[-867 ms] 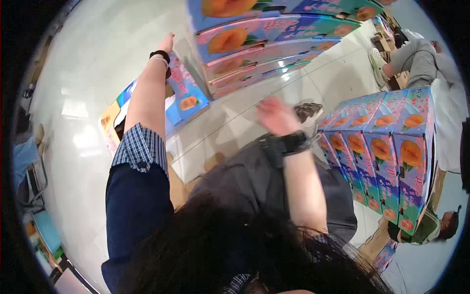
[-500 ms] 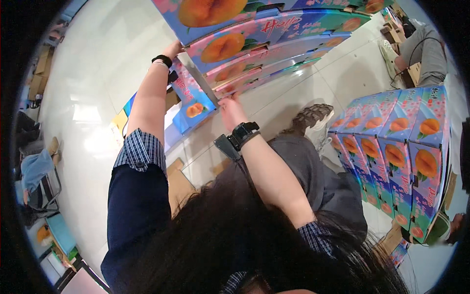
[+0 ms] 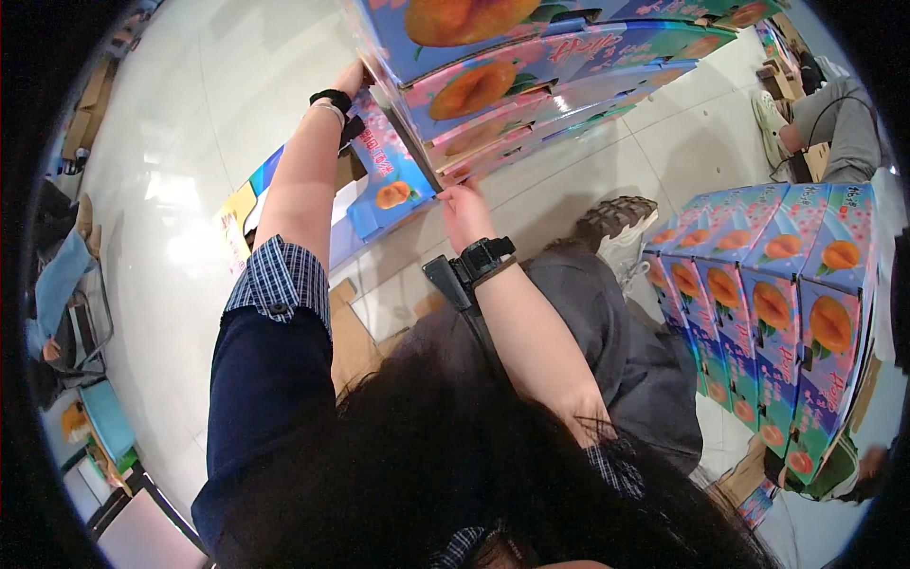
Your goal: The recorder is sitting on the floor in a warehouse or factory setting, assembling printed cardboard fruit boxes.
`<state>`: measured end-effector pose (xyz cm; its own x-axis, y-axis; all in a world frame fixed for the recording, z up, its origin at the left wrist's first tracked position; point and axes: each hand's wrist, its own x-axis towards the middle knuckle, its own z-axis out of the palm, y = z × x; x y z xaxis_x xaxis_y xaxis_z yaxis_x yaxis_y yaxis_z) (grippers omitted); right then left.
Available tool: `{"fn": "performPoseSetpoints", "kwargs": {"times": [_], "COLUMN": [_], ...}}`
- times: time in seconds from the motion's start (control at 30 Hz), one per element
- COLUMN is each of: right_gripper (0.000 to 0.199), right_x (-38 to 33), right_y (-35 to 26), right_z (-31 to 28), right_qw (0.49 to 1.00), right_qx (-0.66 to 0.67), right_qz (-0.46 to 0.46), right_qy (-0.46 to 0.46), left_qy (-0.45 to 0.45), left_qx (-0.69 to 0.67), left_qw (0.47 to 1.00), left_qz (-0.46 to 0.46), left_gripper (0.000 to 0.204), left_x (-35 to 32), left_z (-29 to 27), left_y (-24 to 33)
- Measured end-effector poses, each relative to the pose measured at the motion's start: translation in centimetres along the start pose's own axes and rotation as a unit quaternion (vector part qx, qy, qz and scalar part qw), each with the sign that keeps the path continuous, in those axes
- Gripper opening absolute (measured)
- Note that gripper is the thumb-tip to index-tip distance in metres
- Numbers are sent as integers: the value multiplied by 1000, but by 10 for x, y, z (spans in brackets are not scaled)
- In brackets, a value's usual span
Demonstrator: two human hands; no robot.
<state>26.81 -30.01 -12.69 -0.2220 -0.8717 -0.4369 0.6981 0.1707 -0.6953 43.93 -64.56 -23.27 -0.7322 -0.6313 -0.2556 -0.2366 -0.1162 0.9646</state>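
Head view: blue fruit-printed carton point(image 3: 531, 71), tilted, flaps open.

Row of upright blue fruit boxes point(image 3: 777, 313) on the right, packed side by side, peach pictures facing up. Grey sneaker point(image 3: 616, 228) on the white tiled floor point(image 3: 180, 123) just left of that row. Flat blue and yellow cardboard point(image 3: 248, 204) lies on the floor further left. Brown cardboard piece point(image 3: 351, 337) below it. Another person's grey trouser leg point(image 3: 839, 123) at top right, white shoe point(image 3: 770, 112) beside it. Teal stool point(image 3: 104, 417) at lower left edge.
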Motion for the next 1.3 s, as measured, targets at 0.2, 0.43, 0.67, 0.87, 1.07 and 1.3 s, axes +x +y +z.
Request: {"fn": "performPoseSetpoints", "kwargs": {"times": [0.2,0.43,0.67,0.87,1.07,1.3], "right_gripper": [49,41,31,22,17,40], "right_x": [-35,-44,-47,-50,-33,-35], "right_y": [4,9,5,1,-2,18], "right_z": [45,48,43,51,24,35], "right_qw": [995,993,997,991,986,965], "right_qx": [27,41,-7,-95,-115,-133], "right_qz": [64,88,69,91,101,224], "right_qy": [-78,-63,-12,8,60,-1], "left_qy": [295,300,326,378,388,374], "left_qx": [-34,-111,-133,68,48,553], "left_qw": [955,946,934,922,899,738], "left_qz": [-26,-47,-63,42,195,-101], "left_gripper": [38,38,40,46,45,54], "left_x": [-98,-123,-118,-137,-215,-432], "left_z": [-12,2,21,21,45,172], "left_y": [43,60,71,89,124,112]}}
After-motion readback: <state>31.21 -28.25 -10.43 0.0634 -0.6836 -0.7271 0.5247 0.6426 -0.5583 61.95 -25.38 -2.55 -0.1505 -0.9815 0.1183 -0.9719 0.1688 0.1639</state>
